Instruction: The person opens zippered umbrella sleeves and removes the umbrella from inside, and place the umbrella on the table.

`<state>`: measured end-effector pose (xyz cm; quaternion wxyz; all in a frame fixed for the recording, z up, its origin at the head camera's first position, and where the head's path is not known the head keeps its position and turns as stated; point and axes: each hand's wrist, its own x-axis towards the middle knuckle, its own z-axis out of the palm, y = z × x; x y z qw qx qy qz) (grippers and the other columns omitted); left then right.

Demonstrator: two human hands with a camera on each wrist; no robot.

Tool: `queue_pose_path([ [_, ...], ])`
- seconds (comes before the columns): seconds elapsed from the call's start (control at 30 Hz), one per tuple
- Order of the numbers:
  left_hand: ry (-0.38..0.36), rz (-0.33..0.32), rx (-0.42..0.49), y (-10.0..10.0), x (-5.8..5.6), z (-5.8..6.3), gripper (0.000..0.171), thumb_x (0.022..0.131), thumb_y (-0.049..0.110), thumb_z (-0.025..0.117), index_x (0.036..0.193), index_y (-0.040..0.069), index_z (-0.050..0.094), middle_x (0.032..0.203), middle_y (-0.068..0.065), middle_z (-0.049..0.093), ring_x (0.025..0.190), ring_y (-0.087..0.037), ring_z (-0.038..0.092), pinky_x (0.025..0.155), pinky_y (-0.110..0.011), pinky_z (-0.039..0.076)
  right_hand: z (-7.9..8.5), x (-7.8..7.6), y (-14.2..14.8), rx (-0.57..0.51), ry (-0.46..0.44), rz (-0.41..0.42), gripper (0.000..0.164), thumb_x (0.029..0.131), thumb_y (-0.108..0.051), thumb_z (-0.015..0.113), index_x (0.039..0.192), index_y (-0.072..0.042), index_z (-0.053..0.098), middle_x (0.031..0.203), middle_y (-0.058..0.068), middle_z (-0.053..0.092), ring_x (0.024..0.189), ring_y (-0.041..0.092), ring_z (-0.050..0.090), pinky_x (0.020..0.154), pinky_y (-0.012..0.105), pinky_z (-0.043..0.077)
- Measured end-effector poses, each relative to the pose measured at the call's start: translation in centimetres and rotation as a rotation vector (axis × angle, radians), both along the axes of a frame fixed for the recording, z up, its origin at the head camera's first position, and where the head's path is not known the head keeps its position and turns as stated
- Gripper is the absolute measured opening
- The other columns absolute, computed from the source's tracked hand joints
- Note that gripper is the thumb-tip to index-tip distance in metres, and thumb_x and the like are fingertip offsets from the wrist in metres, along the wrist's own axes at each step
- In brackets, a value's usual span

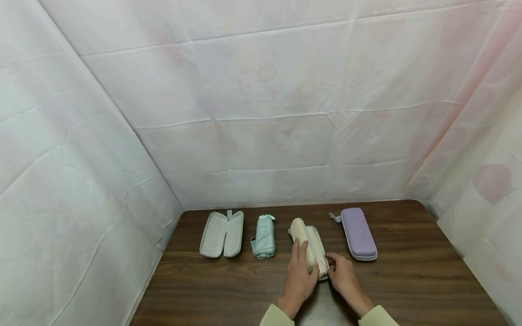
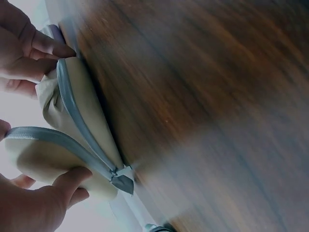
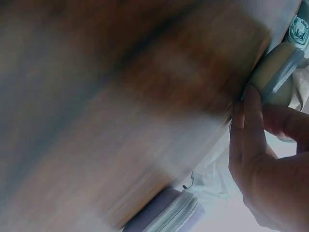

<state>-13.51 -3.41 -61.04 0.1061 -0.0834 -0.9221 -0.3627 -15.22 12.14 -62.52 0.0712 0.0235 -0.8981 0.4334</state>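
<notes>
In the head view, a cream zip case (image 1: pixel 301 230) stands partly unzipped on the table, its lid raised to the left. My left hand (image 1: pixel 298 277) grips that lid, thumb and fingers on opposite sides of it. At the near right end of the case's base, my right hand (image 1: pixel 343 274) pinches the rim, fingertips against the outer wall in the right wrist view. Crumpled cream fabric (image 2: pixel 53 104) shows inside the base in the left wrist view. A grey zip band (image 2: pixel 72 104) edges both halves, which meet at a small grey tab (image 2: pixel 123 182).
To the left lie a folded mint umbrella (image 1: pixel 265 237) and, beyond it, a pale case (image 1: pixel 214 235) spread open. A closed purple case (image 1: pixel 359 233) with a strap lies to the right. Pale patterned cloth (image 1: pixel 261 104) hangs behind and beside the brown wooden table (image 1: pixel 428 280).
</notes>
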Motion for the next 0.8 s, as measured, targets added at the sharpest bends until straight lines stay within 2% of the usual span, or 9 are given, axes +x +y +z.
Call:
queue_pose_path([
  [0.27, -0.035, 0.02, 0.077, -0.6, -0.2, 0.1, 0.062, 0.101, 0.015, 0.064, 0.16, 0.017, 0.046, 0.167, -0.02, 0.036, 0.134, -0.042, 0.058, 0.095, -0.053, 0.057, 0.3, -0.4, 0.2, 0.051, 0.037, -0.004, 0.037, 0.077, 0.019, 0.061, 0.111, 0.01, 0.075, 0.086, 0.013, 0.076, 0.074, 0.02, 0.07, 0.062, 0.032, 0.056],
  [0.43, -0.056, 0.031, 0.111, -1.0, -0.4, -0.2, 0.062, 0.102, 0.013, 0.061, 0.161, 0.019, 0.044, 0.167, -0.018, 0.036, 0.132, -0.04, 0.06, 0.095, -0.054, 0.057, 0.3, -0.7, 0.3, 0.077, 0.044, -0.005, 0.037, 0.078, 0.018, 0.062, 0.112, 0.01, 0.075, 0.084, 0.012, 0.076, 0.072, 0.02, 0.07, 0.062, 0.034, 0.056],
  [0.67, -0.036, 0.055, 0.167, -1.6, -0.5, -0.5, 0.059, 0.102, 0.009, 0.06, 0.159, 0.011, 0.047, 0.163, -0.023, 0.042, 0.133, -0.041, 0.059, 0.098, -0.064, 0.052, 0.4, -1.3, 0.4, 0.107, 0.039, -0.016, 0.038, 0.079, 0.016, 0.061, 0.113, 0.009, 0.075, 0.086, 0.013, 0.076, 0.074, 0.022, 0.07, 0.064, 0.039, 0.057],
  [0.8, -0.029, 0.072, 0.218, -1.8, -0.6, -0.7, 0.056, 0.102, 0.003, 0.06, 0.157, 0.006, 0.049, 0.161, -0.026, 0.044, 0.14, -0.041, 0.053, 0.105, -0.064, 0.048, 0.5, -1.5, 0.5, 0.114, 0.037, -0.017, 0.038, 0.08, 0.016, 0.06, 0.114, 0.009, 0.075, 0.088, 0.015, 0.076, 0.076, 0.025, 0.069, 0.067, 0.045, 0.057],
])
